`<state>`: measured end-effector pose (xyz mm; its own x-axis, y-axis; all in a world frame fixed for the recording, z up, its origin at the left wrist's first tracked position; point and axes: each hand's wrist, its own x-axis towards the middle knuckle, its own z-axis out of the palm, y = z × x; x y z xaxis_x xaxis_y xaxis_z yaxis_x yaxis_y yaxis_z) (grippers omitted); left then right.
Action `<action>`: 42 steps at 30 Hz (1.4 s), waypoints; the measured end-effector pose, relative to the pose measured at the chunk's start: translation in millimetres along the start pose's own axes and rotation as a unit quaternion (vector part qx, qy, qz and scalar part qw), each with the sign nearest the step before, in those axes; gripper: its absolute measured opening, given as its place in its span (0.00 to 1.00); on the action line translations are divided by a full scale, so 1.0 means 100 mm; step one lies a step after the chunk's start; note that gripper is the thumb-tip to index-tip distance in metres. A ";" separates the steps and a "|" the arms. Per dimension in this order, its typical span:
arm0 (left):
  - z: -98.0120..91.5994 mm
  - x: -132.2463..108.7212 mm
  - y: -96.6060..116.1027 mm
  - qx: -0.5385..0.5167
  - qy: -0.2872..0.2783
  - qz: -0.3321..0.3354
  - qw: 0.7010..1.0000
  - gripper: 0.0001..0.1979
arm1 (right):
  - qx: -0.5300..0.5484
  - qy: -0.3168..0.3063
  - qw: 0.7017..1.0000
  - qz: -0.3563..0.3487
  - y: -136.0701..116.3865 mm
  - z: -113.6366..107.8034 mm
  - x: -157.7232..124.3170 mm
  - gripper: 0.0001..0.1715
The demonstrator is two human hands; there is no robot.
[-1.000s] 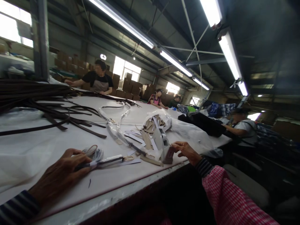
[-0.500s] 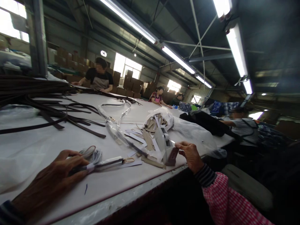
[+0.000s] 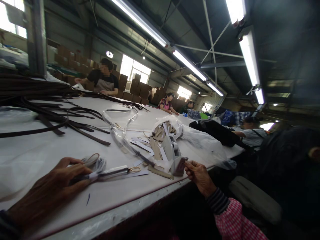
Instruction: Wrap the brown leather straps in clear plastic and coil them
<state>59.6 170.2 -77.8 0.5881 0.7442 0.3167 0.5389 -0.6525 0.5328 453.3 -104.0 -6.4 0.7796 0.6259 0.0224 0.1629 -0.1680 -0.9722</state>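
My left hand (image 3: 53, 188) lies on the table with its fingers closed over a coiled strap (image 3: 112, 171) wrapped in clear plastic, with a gold-coloured clasp (image 3: 135, 169) at its end. To the right, my right hand (image 3: 200, 176) is closed in a pinch at the brown front end of a white tape dispenser (image 3: 170, 151) near the table edge. Anything between those fingertips is too small to make out. Beside the dispenser lie beige and white strips (image 3: 156, 146), some spilling from a clear plastic bag (image 3: 178, 126). Another plastic-wrapped strap (image 3: 120, 136) curves across the table.
Many dark brown straps (image 3: 50, 113) are heaped at the left on the white table (image 3: 112, 196). Black material (image 3: 215, 131) and clear plastic sheeting (image 3: 200, 140) lie at the right. Co-workers (image 3: 107, 80) are around the far side. A padded stool (image 3: 255, 200) stands beside the table.
The view has shifted slightly. My right hand has moved a little down and left, still pinched at the tape dispenser. My left hand stays on the wrapped strap.
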 end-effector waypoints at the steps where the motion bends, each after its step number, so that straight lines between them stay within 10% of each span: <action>1: -0.02 -0.01 0.04 0.005 -0.004 -0.001 1.000 0.15 | -0.021 -0.010 1.000 -0.003 0.00 -0.04 -0.01 0.25; 9: -0.20 -0.04 0.34 -0.059 -0.011 0.005 0.998 0.15 | -0.190 -0.006 0.975 -0.119 -0.15 -0.06 -0.16 0.24; 17: -0.19 -0.05 0.37 -0.069 -0.010 -0.011 0.998 0.13 | 0.019 -0.324 0.936 -0.139 -0.49 1.83 -0.66 0.22; 22: -0.22 -0.02 0.34 -0.117 0.019 -0.036 0.992 0.16 | 0.095 -0.366 0.922 -0.084 -0.50 2.59 -0.76 0.18; 42: -0.22 -0.04 0.42 0.093 0.032 0.003 0.995 0.05 | -0.134 -0.309 0.927 -0.167 -0.36 2.98 -0.50 0.16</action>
<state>66.6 142.7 -39.2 0.5552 0.7434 0.3730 0.6404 -0.6683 0.3786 228.1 97.4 -41.5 0.1777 0.9796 0.0934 0.5412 -0.0180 -0.8407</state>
